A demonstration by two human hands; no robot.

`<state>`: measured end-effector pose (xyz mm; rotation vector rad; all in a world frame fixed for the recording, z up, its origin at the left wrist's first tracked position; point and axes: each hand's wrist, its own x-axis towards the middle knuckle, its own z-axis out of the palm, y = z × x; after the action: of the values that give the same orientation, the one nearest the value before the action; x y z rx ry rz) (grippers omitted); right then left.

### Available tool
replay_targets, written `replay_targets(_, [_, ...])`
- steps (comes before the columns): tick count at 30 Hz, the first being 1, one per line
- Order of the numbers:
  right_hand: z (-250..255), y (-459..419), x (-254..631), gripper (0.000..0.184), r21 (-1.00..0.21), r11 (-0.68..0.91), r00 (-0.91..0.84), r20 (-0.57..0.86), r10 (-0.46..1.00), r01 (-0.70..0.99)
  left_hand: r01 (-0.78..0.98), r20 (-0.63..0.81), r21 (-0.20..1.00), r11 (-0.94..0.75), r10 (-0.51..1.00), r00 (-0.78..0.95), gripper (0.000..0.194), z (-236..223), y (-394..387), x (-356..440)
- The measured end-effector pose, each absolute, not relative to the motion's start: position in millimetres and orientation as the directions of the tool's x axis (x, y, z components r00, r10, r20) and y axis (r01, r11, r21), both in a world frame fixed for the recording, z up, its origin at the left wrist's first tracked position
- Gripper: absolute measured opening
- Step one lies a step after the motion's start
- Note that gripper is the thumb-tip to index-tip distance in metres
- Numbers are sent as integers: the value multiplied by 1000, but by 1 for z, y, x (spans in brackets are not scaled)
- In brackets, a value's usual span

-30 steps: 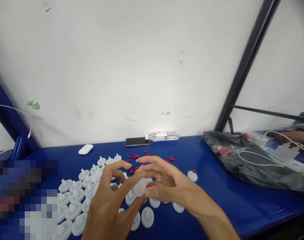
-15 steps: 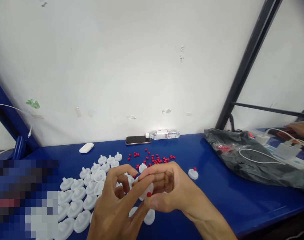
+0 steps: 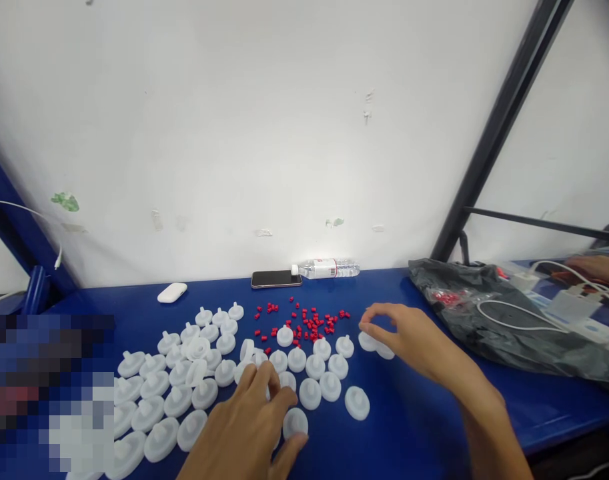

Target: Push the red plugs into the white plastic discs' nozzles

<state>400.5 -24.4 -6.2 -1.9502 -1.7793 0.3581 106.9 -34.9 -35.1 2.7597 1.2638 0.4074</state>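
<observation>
Many white plastic discs with a short central stem [image 3: 331,386] lie on the blue table [image 3: 384,427]. My left hand [image 3: 249,420] is low over them, its fingers apart; thumb and forefinger are on either side of one disc [image 3: 295,424]. At the right, my right hand [image 3: 409,333] pinches a white disc [image 3: 367,342] between thumb and forefinger at table level. Its stem is hidden by the fingers. Right beside it, partly under the hand, lies another white disc [image 3: 385,351]. Small red caps [image 3: 311,325] are scattered behind the discs.
Against the wall lie a phone [image 3: 276,279], a water bottle [image 3: 329,268] and a white earphone case [image 3: 172,293]. A dark plastic bag [image 3: 459,333] with cables and a power strip is at the right. Another person's hand [image 3: 597,268] shows at the far right edge.
My hands were together around a disc with a red cap. They have parted: the right moved right to the table with a disc, the left came down over the loose discs.
</observation>
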Motion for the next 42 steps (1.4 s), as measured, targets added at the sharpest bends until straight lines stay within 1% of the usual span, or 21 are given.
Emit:
replay_targets(3, [-13, -23, 409, 19, -435, -82, 110, 40, 993, 897, 755, 89, 174, -632, 773, 628, 26, -36, -35, 112])
replay_targets(5, [-18, -22, 413, 18, -376, -107, 125, 24, 992, 920, 756, 66, 169, -632, 773, 632, 29, -36, -33, 114])
replay_targets(6, [-20, -21, 414, 20, -340, -117, 137, 34, 990, 933, 749, 71, 171, -641, 766, 639, 29, -37, -33, 114])
replay_targets(9, [-27, -14, 414, 33, -267, -96, 129, 106, 986, 959, 698, 154, 187, -691, 722, 674, 25, -39, -32, 114])
replay_targets(12, [-35, -2, 407, 44, -260, -28, 66, 141, 988, 965, 640, 311, 212, -738, 672, 672, 24, -38, -34, 114])
replay_targets(14, [-42, 4, 401, 47, -256, 9, 26, 135, 990, 967, 621, 377, 237, -747, 660, 650, 24, -35, -36, 115])
replay_targets(17, [-53, 7, 394, 54, -259, 34, -9, 97, 995, 965, 611, 364, 299, -733, 680, 637, 22, -27, -40, 116])
replay_targets(19, [-58, 7, 391, 57, -260, 46, -27, 74, 997, 964, 616, 348, 313, -723, 690, 634, 22, -23, -40, 117])
replay_targets(23, [-59, 9, 394, 48, -237, 56, -40, 72, 997, 970, 621, 358, 265, -738, 673, 647, 23, -24, -37, 117])
replay_targets(26, [-57, 12, 400, 42, -221, 11, 9, 87, 996, 975, 634, 374, 256, -730, 679, 631, 22, -29, -33, 115])
replay_targets(29, [-57, 16, 405, 33, -236, -31, 56, 98, 994, 971, 654, 389, 231, -720, 685, 617, 30, -33, -30, 112])
replay_targets(33, [-57, 17, 406, 21, -268, -42, 74, 110, 991, 962, 668, 382, 237, -705, 700, 604, 31, -37, -26, 107])
replay_targets(37, [-53, 13, 403, 20, -289, -32, 72, 128, 989, 957, 636, 396, 278, -720, 689, 607, 27, -38, -20, 105])
replay_targets(39, [-48, 10, 402, 23, -311, 1, 50, 155, 987, 951, 645, 390, 291, -707, 703, 594, 21, -37, -19, 105])
replay_targets(42, [-40, 8, 400, 26, -368, 60, 23, 219, 976, 928, 664, 370, 282, -693, 717, 591, 21, -35, -17, 104])
